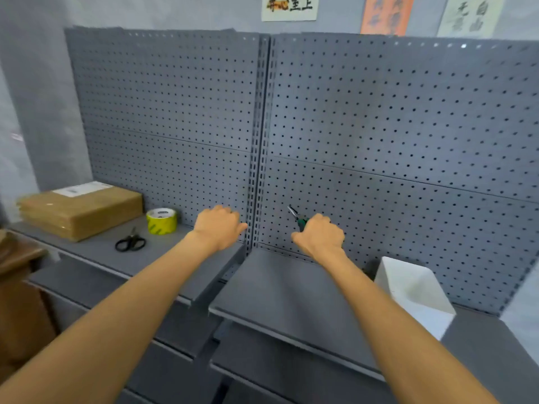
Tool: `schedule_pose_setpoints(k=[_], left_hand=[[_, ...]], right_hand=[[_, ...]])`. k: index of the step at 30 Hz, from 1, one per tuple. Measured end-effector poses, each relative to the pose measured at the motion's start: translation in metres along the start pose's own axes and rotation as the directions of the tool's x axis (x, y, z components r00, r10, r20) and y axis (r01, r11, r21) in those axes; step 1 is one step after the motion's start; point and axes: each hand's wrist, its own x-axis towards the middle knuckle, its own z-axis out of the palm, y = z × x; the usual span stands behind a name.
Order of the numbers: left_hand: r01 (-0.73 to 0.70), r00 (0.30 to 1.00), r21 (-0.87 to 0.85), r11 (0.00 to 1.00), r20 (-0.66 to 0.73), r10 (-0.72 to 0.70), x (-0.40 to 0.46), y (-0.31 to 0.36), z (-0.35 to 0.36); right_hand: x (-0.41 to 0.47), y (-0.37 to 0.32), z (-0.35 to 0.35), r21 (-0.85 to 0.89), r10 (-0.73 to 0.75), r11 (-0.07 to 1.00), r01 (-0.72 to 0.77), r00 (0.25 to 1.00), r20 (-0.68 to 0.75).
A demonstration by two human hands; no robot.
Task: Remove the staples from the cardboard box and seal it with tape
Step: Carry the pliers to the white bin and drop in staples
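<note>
Right hand (319, 233) is gripping green-handled pliers (297, 217), fingers curled round the handles, tips pointing up toward the pegboard (408, 126). Left hand (220, 227) is hanging loosely curled, holding nothing. Cardboard box (81, 209) is sitting far left on the grey shelf (96, 252), well apart from both hands, tape roll (161, 220) and scissors (130, 242) beside it. Likely staple-pulling stage; next move calls for bringing pliers to box. White container (414, 293) is standing at right.
</note>
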Motion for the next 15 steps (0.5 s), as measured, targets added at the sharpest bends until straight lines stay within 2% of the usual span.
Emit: schedule_pose_setpoints(k=[6,9,15], left_hand=[[0.161,0.986,0.094,0.983,0.019,-0.163,-0.047,-0.154,0.002],[0.258,0.964,0.109,0.96,0.032,-0.263,-0.077,-0.21,0.0],[0.358,0.929,0.126,0.925,0.048,-0.367,-0.105,-0.308,0.008]], right_hand=[[-0.003,-0.155,0.012,0.066,-0.134,0.989,0.133,0.991,0.014],[-0.01,-0.223,0.022,0.067,-0.219,0.974,0.217,0.976,0.022],[-0.018,-0.336,0.038,0.103,-0.346,0.934,0.341,0.938,0.031]])
